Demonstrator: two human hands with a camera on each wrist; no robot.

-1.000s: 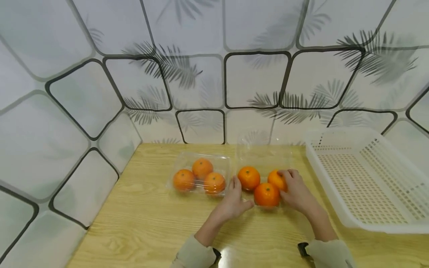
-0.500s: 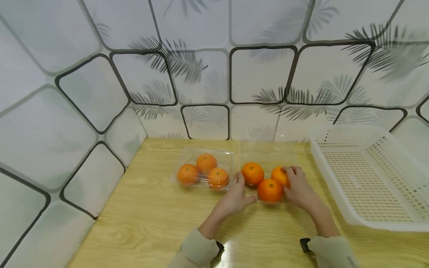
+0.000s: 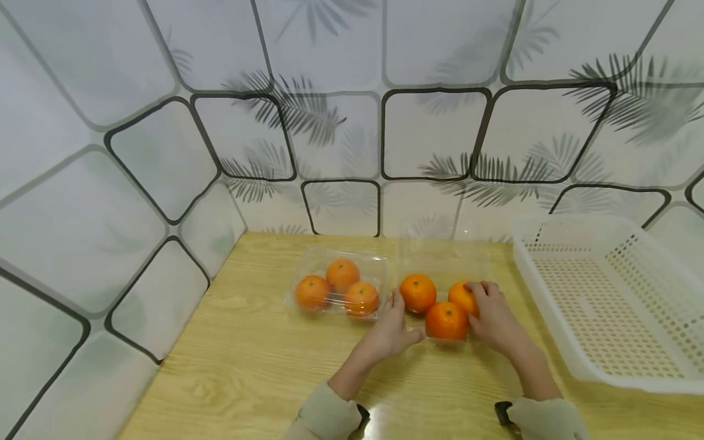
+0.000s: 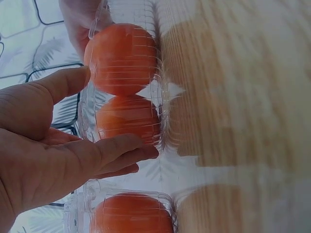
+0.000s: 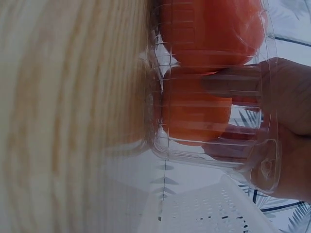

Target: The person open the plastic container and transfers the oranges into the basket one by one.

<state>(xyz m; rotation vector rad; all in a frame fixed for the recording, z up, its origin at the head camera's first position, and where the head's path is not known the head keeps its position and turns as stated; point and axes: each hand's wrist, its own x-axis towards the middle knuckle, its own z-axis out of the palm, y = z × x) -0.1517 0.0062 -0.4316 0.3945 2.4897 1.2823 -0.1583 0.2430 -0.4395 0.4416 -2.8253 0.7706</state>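
A clear plastic clamshell box (image 3: 444, 252) stands with its lid raised at the back and three mandarins inside. My right hand (image 3: 497, 321) reaches in over the right wall and grips the right-hand mandarin (image 3: 461, 297), thumb and fingers on either side of it. The front mandarin (image 3: 447, 321) and the left mandarin (image 3: 418, 293) lie against each other. My left hand (image 3: 389, 329) rests along the box's left side, its fingers straight against the wall and its thumb at the front rim, as the left wrist view shows.
Left of my left hand is a closed clamshell box (image 3: 308, 264) with three mandarins in it. A white slotted plastic basket (image 3: 555, 318) stands at the right. The wooden table (image 3: 247, 366) meets a patterned backdrop (image 3: 429, 134) behind and at the left.
The head view has shifted slightly. Both hands and the mandarins keep their places, the right hand still holding the same mandarin.
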